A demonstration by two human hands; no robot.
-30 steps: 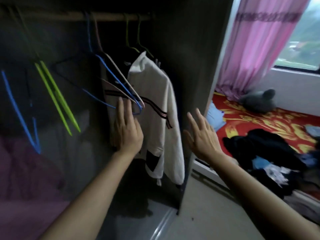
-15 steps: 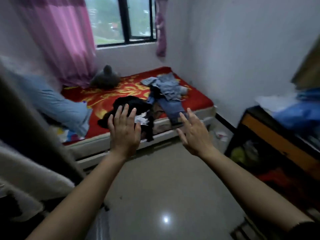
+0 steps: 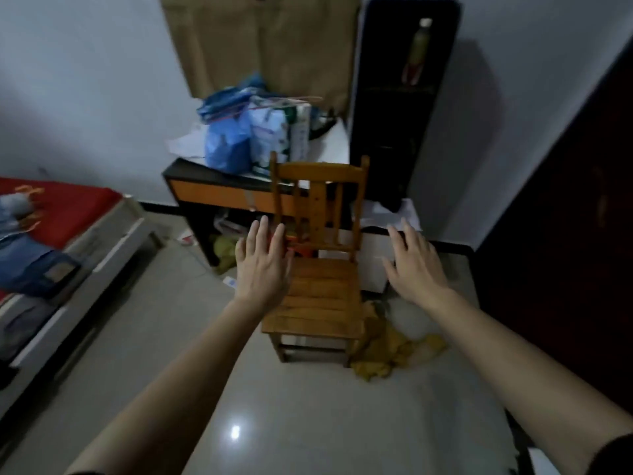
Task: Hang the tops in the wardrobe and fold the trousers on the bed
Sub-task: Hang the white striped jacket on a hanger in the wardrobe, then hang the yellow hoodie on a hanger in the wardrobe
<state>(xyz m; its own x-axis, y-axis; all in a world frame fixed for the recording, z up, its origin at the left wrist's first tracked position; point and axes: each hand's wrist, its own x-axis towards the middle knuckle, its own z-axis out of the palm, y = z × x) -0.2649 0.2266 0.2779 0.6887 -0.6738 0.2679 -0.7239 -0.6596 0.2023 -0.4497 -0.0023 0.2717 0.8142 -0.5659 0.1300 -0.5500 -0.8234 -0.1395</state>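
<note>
Looking left first: blue trousers [image 3: 24, 255] lie on the bed [image 3: 78, 210], well off to the left of both hands. The left hand [image 3: 262, 265], fingers straight and empty, is nearer. A wooden chair [image 3: 318, 293] sits between the hands. The right hand [image 3: 416, 265] is spread and empty too. Bags [image 3: 239, 138] on the desk [image 3: 219, 192] are too blurry to read.

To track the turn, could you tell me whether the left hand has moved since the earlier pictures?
Yes. The left hand has swung right, away from the bed, and now hovers before the wooden chair.
</note>
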